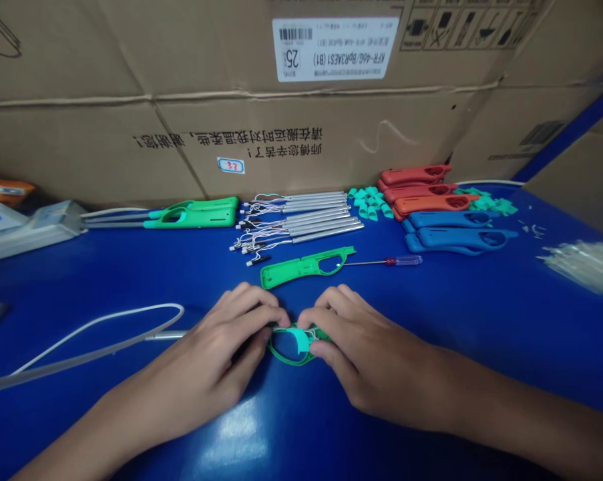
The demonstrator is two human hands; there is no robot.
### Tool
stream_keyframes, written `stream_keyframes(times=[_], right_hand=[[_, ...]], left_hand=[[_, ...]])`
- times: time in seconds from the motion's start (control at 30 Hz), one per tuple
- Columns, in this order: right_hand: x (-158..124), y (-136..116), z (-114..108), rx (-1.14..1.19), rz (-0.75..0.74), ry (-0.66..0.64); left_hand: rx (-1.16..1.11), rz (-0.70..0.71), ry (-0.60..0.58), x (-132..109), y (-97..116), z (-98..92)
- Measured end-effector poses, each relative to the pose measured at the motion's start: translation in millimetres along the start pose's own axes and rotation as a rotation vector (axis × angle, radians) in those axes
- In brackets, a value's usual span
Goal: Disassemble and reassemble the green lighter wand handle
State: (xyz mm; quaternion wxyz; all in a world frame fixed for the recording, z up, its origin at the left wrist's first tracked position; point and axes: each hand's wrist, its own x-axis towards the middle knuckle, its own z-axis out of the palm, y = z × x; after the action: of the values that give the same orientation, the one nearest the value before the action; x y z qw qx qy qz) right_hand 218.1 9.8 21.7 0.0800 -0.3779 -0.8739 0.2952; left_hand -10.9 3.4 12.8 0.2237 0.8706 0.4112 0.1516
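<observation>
Near the middle of the blue table, my left hand (238, 344) and my right hand (364, 351) pinch a green lighter casing (288, 361) from either side. A teal trigger piece (299, 341) sits in its loop, with thin white wires beside it. My left fingers close on the edge by the loop, and my right fingers cover the handle end. A metal tube (165, 335) sticks out left from under my left hand. Just beyond lies a green half casing (304, 267), its hollow side up.
Metal rods with wires (326, 217), a screwdriver (404, 260), green lighters (206, 214), red casings (414, 184), blue casings (456, 238) and teal pieces (371, 202) lie toward the cardboard box (231, 60). A power strip (55, 227) is left; clear plastic parts (586, 265) are right.
</observation>
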Motion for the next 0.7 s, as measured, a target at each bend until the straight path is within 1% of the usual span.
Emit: stream_keyframes(times=[0.13, 0.33, 0.43, 0.7], right_hand=[[0.3, -0.2, 1.0, -0.004, 0.019, 0.015], [0.8, 1.0, 4.0, -0.018, -0.006, 0.026], [1.0, 2.5, 4.8, -0.009, -0.009, 0.033], [-0.7, 2.4, 4.4, 0.014, 0.005, 0.052]], left_hand=[[0.017, 0.011, -0.005, -0.5, 0.7, -0.2], [-0.033, 0.014, 0.063, 1.3, 0.8, 0.2], [-0.056, 0.02, 0.076, 1.5, 1.0, 0.0], [-0.028, 0.035, 0.045, -0.2, -1.3, 0.2]])
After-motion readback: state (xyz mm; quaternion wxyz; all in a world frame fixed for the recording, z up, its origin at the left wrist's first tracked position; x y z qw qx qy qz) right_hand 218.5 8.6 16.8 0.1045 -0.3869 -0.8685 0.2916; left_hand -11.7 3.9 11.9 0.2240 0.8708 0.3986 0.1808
